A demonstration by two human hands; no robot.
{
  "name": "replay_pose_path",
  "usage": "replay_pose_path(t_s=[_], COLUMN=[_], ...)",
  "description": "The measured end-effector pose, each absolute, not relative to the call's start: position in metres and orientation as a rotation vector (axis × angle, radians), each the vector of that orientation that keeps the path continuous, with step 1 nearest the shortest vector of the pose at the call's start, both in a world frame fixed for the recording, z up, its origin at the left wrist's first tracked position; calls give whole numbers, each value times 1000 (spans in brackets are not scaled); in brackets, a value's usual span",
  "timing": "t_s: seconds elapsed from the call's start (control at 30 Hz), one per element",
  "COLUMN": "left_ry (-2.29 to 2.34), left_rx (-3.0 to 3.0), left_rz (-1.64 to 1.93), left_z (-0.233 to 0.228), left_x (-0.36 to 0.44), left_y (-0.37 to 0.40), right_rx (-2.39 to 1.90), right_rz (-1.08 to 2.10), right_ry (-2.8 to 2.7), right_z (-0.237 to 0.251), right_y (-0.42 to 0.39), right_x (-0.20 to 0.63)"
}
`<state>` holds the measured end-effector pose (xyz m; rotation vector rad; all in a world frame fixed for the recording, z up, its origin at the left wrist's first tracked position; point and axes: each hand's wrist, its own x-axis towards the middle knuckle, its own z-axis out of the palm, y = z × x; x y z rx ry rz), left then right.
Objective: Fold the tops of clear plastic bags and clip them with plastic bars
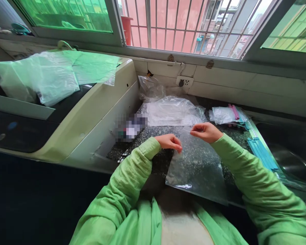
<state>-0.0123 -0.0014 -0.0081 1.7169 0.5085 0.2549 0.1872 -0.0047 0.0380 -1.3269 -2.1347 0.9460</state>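
While both hands pinch its top edge, one clear plastic bag (197, 166) lies flat on the speckled dark counter (142, 134), its lower end reaching the counter's front edge by the person's lap. The left hand (169, 141) has its fingertips closed on the bag's upper left corner; the right hand (206, 132) has thumb and fingers closed on the upper right corner, lifting it slightly. Both arms are in green sleeves. Behind the bag, toward the back wall, sits a heap of crumpled clear bags (172, 110); how many I cannot tell. At the back right lies a small clear packet (223, 115) with pink strips (234, 111), and along the right edge, beside the steel sink (293, 153), a bundle of blue strips (262, 154). Left of the counter stands a cream machine (91, 112), with two plastic sheets (56, 73) draped over it.
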Motion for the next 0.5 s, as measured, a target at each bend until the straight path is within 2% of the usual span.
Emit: replay_pose_path(t_s=[0.33, 0.5], left_ry=[605, 801], left_rx=[1724, 1636], left_rz=[228, 598], left_z=[-5, -10], left_x=[-17, -12], left_y=[1, 3], right_rx=[-1266, -1254], right_rz=[826, 826], right_ry=[-2091, -2141], right_z=[20, 15], right_y=[-3, -9], right_x=[186, 181])
